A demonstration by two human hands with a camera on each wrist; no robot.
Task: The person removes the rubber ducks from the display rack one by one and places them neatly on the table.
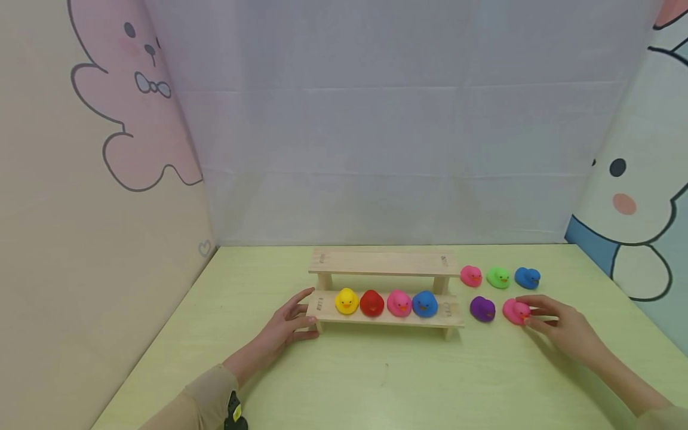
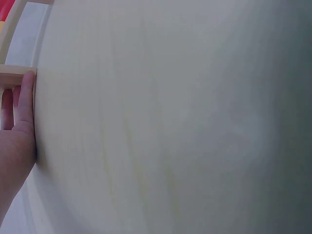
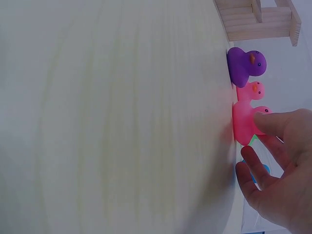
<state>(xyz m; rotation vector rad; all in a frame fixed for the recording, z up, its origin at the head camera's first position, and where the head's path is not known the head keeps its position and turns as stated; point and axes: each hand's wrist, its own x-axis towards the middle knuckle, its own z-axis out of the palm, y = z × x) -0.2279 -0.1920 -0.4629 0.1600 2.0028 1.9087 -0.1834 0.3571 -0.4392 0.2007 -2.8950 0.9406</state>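
Observation:
A two-step wooden rack [image 1: 384, 263] bears a yellow duck [image 1: 346, 301], a red duck [image 1: 372, 304], a pink duck [image 1: 399, 304] and a blue duck [image 1: 425, 304] on its lower step. With fingers fairly straight, my left hand [image 1: 285, 325] touches the rack's left end; the left wrist view shows a fingertip at the wood [image 2: 17, 71]. My right hand [image 1: 567, 328] pinches another pink rubber duck [image 1: 516, 311] between thumb and fingers, on the table. In the right wrist view the thumb lies against this duck's head [image 3: 246, 122].
Right of the rack, a purple duck [image 1: 482, 309] sits beside the pinched one. Behind them stand a pink duck [image 1: 470, 276], a green duck [image 1: 498, 277] and a blue duck [image 1: 528, 278]. A pale curtain [image 1: 398, 149] closes off the back of the table [image 1: 376, 388].

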